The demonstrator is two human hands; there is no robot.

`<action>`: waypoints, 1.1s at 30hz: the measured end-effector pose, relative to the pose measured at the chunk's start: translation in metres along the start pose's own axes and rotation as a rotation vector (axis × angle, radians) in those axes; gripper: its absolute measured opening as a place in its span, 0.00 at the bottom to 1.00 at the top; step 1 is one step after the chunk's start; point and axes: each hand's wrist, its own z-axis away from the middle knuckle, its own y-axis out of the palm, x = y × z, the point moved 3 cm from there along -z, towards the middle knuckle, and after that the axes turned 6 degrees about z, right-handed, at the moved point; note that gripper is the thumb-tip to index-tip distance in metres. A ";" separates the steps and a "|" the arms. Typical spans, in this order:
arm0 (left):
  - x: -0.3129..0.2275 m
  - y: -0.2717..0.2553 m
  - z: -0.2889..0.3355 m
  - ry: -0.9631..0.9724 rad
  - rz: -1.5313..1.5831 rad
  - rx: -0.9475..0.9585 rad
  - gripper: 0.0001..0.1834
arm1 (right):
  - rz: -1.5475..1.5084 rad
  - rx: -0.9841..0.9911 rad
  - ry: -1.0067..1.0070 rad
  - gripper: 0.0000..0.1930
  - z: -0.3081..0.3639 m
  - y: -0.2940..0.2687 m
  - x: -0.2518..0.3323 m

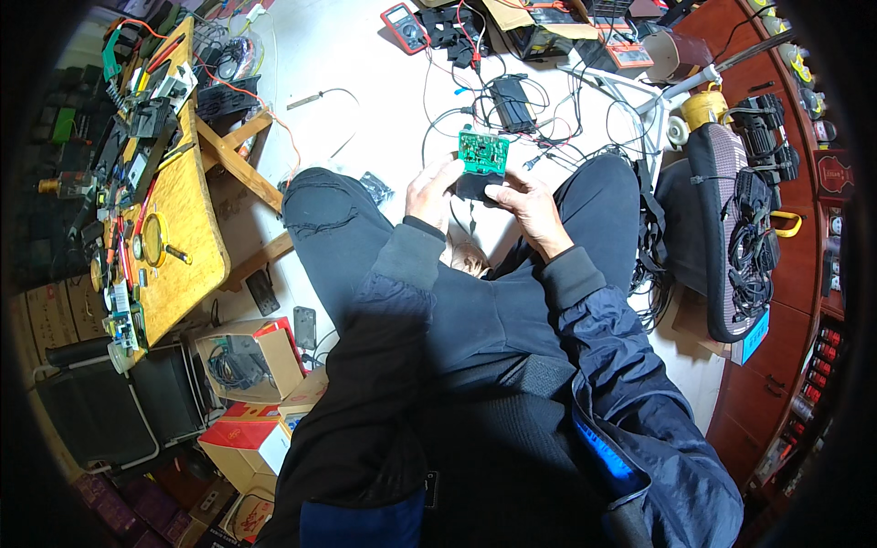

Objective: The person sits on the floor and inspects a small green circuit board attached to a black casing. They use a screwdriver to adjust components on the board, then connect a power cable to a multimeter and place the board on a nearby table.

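Note:
A green circuit board [483, 152] with small parts on its face is held up between my knees. Just below it, and seemingly joined to it, is a black box-like casing [475, 188]. My left hand [429, 194] is closed at the left edge of the board and casing. On the other side, my right hand [533, 208] pinches the casing's right side, its thumb lying across the front. A dark cable [472, 217] hangs beneath the casing. Some of my fingers are hidden behind these pieces.
A yellow workbench [187, 265] with tools and a magnifying glass [155, 239] stands left. On the floor ahead lie a black power adapter [512, 103], tangled cables and a red multimeter [405, 28]. Cardboard boxes [265, 356] sit at lower left; a cable-laden seat cushion [717, 228] is at right.

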 end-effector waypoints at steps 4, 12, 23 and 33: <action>-0.003 -0.008 -0.004 0.010 -0.038 -0.019 0.21 | 0.184 -0.087 -0.098 0.26 -0.001 -0.008 0.004; 0.006 0.005 0.000 -0.129 0.079 0.153 0.30 | 0.228 -0.165 -0.281 0.25 -0.003 -0.013 0.009; -0.010 0.015 0.008 0.001 0.096 0.222 0.29 | 0.942 -0.429 -0.688 0.29 0.023 0.003 0.054; -0.018 -0.001 -0.001 -0.046 0.476 0.093 0.33 | 0.908 -0.255 -0.922 0.28 0.059 0.054 0.098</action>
